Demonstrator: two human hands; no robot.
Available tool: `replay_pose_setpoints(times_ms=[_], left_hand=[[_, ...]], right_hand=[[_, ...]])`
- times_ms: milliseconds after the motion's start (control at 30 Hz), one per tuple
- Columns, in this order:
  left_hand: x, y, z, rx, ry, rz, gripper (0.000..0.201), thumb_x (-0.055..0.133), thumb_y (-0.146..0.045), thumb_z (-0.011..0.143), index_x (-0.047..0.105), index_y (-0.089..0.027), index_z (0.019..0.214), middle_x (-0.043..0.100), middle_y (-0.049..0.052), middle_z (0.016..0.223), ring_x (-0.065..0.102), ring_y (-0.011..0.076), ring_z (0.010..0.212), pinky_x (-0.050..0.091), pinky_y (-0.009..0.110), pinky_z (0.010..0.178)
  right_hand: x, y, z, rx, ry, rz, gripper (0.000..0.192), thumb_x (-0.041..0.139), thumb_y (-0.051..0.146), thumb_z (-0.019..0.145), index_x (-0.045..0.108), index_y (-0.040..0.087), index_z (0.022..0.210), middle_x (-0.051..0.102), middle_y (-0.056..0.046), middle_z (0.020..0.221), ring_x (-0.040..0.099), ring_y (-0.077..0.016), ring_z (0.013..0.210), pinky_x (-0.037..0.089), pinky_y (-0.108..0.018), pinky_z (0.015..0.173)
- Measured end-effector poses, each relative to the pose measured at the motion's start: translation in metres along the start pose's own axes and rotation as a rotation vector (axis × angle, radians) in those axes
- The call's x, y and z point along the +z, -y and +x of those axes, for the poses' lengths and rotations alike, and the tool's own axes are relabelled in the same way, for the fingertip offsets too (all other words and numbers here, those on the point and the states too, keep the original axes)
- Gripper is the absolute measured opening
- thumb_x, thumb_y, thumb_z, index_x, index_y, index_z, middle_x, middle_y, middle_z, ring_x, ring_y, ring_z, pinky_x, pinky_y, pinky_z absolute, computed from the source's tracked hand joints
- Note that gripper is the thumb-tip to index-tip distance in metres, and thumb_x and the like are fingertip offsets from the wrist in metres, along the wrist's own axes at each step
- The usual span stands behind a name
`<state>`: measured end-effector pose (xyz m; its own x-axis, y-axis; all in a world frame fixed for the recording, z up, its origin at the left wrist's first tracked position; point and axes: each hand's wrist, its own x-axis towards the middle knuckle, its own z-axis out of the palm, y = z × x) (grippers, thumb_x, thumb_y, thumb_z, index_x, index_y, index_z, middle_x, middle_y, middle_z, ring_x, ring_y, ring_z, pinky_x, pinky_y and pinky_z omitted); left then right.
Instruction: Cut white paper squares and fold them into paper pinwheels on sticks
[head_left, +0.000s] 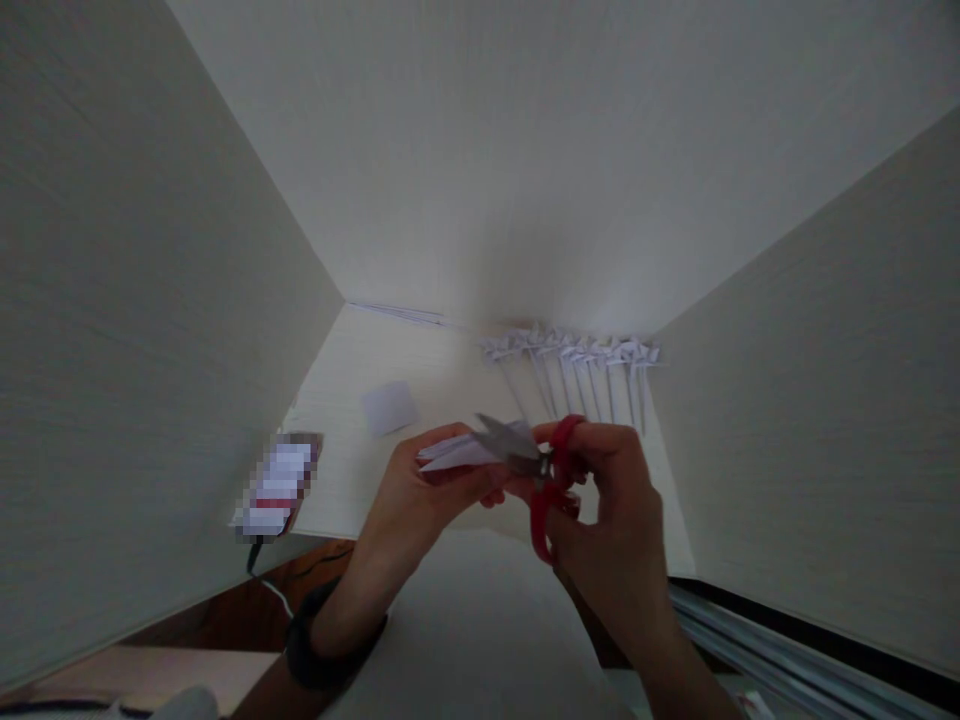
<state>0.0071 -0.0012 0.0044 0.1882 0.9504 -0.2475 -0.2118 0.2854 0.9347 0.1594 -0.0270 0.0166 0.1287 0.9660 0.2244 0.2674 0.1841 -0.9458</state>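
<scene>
Right hand [611, 500] has its fingers through the red handles of the scissors [536, 465], closed round them, blades pointing left and biting into a folded bit of white paper [457, 452]. Left hand [420, 495] pinches that paper from underneath, so both hands are pretty much touching, held up over the near edge of the desk [352, 480]. Dark band [322, 640] on the left wrist. Further back on the desk there's a small white square [390, 407], and near the back wall a row of paper pinwheels [574, 365] on sticks. Off to the left sits a blurred-out phone [277, 490] with a cable.
</scene>
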Motion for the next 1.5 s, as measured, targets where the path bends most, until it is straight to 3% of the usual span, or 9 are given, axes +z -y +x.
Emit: replay_pose_setpoints(times_ms=[133, 267, 467, 567, 733, 933, 1067, 1233, 1500], left_hand=[[0.0, -0.003, -0.002, 0.008, -0.04, 0.009, 0.012, 0.072, -0.008, 0.066, 0.068, -0.019, 0.063, 0.066, -0.005, 0.056, 0.06, 0.0092, 0.056, 0.046, 0.016, 0.055], [-0.003, -0.002, -0.001, 0.035, -0.06, -0.048, 0.02, 0.073, -0.002, 0.06, 0.071, -0.02, 0.068, 0.068, -0.006, 0.062, 0.061, 0.0096, 0.059, 0.048, 0.016, 0.057], [-0.003, -0.006, -0.002, 0.078, 0.037, -0.1, 0.038, 0.076, -0.002, 0.061, 0.075, -0.026, 0.089, 0.074, -0.003, 0.081, 0.064, 0.0111, 0.064, 0.05, 0.017, 0.057], [-0.002, -0.007, -0.004, 0.157, 0.117, -0.072, 0.038, 0.076, -0.008, 0.068, 0.073, -0.028, 0.1, 0.072, 0.0, 0.103, 0.064, 0.0116, 0.073, 0.049, 0.016, 0.057], [-0.002, -0.006, -0.003, 0.177, 0.161, -0.009, 0.026, 0.075, -0.013, 0.071, 0.074, -0.025, 0.095, 0.07, 0.002, 0.098, 0.063, 0.013, 0.078, 0.048, 0.016, 0.058], [0.0, -0.006, -0.002, 0.089, 0.048, 0.034, 0.017, 0.073, -0.021, 0.074, 0.073, -0.022, 0.091, 0.073, 0.004, 0.096, 0.065, 0.0185, 0.087, 0.052, 0.024, 0.072], [-0.005, -0.002, 0.002, 0.065, 0.081, 0.142, 0.022, 0.075, -0.025, 0.073, 0.072, -0.021, 0.095, 0.072, 0.006, 0.106, 0.065, 0.021, 0.094, 0.052, 0.026, 0.075], [-0.008, 0.003, 0.006, 0.104, 0.1, 0.206, 0.024, 0.072, -0.026, 0.076, 0.072, -0.021, 0.1, 0.071, 0.007, 0.109, 0.066, 0.0225, 0.098, 0.052, 0.03, 0.082], [-0.01, 0.004, 0.008, 0.043, 0.092, 0.097, 0.024, 0.074, -0.024, 0.073, 0.074, -0.022, 0.097, 0.075, 0.006, 0.104, 0.068, 0.0234, 0.099, 0.053, 0.032, 0.085]], right_hand=[[-0.002, -0.002, 0.0, 0.181, 0.055, 0.062, 0.041, 0.069, 0.0, 0.063, 0.05, 0.027, 0.087, 0.063, 0.009, 0.073, 0.05, -0.0083, 0.058, 0.038, -0.017, 0.051], [-0.004, -0.002, 0.008, 0.443, 0.189, 0.327, 0.035, 0.077, 0.017, 0.063, 0.048, 0.025, 0.082, 0.058, 0.009, 0.062, 0.048, -0.0088, 0.053, 0.038, -0.02, 0.05], [-0.002, -0.009, 0.007, 0.661, 0.363, 0.576, 0.031, 0.077, 0.02, 0.06, 0.053, 0.022, 0.079, 0.051, 0.008, 0.058, 0.037, -0.0075, 0.049, 0.024, -0.021, 0.045], [0.0, -0.013, 0.002, 0.691, 0.424, 0.636, 0.025, 0.074, 0.022, 0.062, 0.054, 0.022, 0.078, 0.047, 0.009, 0.055, 0.031, -0.0075, 0.046, 0.02, -0.022, 0.044], [0.001, -0.017, 0.0, 0.66, 0.418, 0.641, 0.026, 0.076, 0.026, 0.064, 0.054, 0.023, 0.078, 0.047, 0.009, 0.055, 0.033, -0.0073, 0.046, 0.021, -0.021, 0.043], [-0.003, -0.02, 0.006, 0.529, 0.166, 0.448, 0.042, 0.082, 0.021, 0.057, 0.049, 0.024, 0.081, 0.066, 0.005, 0.079, 0.054, -0.0104, 0.061, 0.041, -0.022, 0.053], [-0.005, -0.02, 0.009, 0.409, 0.076, 0.19, 0.046, 0.082, 0.019, 0.06, 0.046, 0.025, 0.088, 0.07, -0.001, 0.095, 0.063, -0.0153, 0.076, 0.05, -0.026, 0.065], [-0.005, -0.016, 0.009, 0.41, 0.136, 0.075, 0.05, 0.084, 0.023, 0.059, 0.046, 0.025, 0.091, 0.072, -0.004, 0.1, 0.066, -0.0173, 0.076, 0.052, -0.029, 0.066], [-0.01, -0.023, 0.012, 0.519, 0.255, 0.288, 0.042, 0.083, 0.023, 0.058, 0.048, 0.024, 0.082, 0.072, 0.001, 0.088, 0.066, -0.0147, 0.072, 0.05, -0.025, 0.064]])
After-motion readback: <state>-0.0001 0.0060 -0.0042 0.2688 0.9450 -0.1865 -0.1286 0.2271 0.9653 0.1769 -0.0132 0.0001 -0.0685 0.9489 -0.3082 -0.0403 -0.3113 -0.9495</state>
